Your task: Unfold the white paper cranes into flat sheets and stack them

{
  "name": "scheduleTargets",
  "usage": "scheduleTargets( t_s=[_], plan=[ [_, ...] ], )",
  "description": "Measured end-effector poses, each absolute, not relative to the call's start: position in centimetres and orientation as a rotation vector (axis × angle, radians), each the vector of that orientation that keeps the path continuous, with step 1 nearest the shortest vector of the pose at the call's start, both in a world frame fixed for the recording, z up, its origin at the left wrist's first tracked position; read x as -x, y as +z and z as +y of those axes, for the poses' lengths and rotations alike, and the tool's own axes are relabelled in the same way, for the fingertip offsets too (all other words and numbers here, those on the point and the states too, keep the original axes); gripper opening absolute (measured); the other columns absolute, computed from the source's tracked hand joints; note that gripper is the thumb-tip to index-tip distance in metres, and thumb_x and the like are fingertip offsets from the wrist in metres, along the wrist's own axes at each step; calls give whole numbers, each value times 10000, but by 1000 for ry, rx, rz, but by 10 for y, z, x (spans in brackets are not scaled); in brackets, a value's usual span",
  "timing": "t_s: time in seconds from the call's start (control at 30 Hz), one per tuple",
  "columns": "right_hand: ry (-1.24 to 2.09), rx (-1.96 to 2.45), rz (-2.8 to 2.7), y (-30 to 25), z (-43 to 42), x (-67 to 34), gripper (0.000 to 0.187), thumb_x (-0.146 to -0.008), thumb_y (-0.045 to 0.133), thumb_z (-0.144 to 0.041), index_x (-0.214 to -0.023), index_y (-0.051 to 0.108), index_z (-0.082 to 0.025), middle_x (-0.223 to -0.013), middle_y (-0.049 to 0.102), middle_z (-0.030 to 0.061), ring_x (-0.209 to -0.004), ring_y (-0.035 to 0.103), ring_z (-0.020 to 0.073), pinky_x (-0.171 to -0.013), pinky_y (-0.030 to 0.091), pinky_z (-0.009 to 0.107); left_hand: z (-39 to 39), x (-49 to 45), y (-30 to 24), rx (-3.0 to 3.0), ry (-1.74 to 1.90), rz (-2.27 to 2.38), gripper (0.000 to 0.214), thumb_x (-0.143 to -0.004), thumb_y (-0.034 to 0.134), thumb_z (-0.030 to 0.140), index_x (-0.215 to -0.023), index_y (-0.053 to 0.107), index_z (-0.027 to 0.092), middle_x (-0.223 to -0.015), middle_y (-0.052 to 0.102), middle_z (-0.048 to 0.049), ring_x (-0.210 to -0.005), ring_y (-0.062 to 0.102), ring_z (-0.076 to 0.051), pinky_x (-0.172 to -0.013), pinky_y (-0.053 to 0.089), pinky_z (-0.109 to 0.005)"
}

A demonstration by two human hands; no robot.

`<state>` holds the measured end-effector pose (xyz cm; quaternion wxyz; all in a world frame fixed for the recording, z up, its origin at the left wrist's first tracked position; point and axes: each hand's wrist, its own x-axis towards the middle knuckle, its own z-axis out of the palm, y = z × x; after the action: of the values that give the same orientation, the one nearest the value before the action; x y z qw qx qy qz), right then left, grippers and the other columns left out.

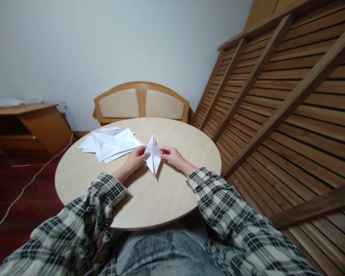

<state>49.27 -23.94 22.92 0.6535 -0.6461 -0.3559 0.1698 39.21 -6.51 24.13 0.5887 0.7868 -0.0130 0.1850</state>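
A white folded paper, shaped like a long diamond with a crease down its middle, is held upright-pointing above the round table. My left hand pinches its left edge, the thumb lying on the front face. On the opposite edge, my right hand grips the paper between thumb and fingers. Some fingertips are hidden behind the folds. Left of my hands lies a loose pile of creased white paper sheets on the tabletop.
Behind the table stands a wooden headboard with cream panels. A slatted wooden frame leans along the right side. At the left are a low wooden cabinet and a white cable running over the dark red floor.
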Motion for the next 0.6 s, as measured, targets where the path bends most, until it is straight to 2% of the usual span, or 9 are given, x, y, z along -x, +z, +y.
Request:
scheduleTargets(
  t_s=[0.2, 0.33, 0.5, 0.6],
  plan=[
    [378, 1490, -825, 227, -240, -495, 315, -727, 691, -87, -1037, 677, -143, -851, 643, 32, -754, 560, 135, -740, 474, 291, -66, -391, 243, -1832, 408, -50, 240, -782, 632, 279, -963, 655, 123, -861, 637, -83, -727, 539, -178, -685, 423, -337],
    [381, 1486, -847, 228, -240, -494, 296, -726, 698, -118, -1020, 680, -140, -886, 659, 46, -787, 572, 147, -757, 473, 297, -67, -390, 243, -1823, 389, -62, 216, -793, 624, 284, -938, 659, 128, -828, 628, -74, -719, 529, -175, -671, 417, -326],
    [408, 1481, -930, 230, -242, -493, 211, -734, 691, -177, -941, 685, -135, -919, 684, 59, -847, 586, 162, -822, 459, 314, -67, -390, 243, -1868, 394, -83, 232, -803, 618, 294, -956, 651, 124, -868, 637, -79, -734, 535, -173, -690, 425, -325],
    [395, 1510, -952, 231, -244, -492, 176, -727, 705, -230, -873, 682, -135, -871, 677, 49, -799, 574, 154, -791, 448, 304, -67, -390, 244, -1918, 403, -90, 238, -834, 592, 330, -958, 651, 136, -867, 643, -78, -739, 540, -178, -697, 432, -331]
  ],
)
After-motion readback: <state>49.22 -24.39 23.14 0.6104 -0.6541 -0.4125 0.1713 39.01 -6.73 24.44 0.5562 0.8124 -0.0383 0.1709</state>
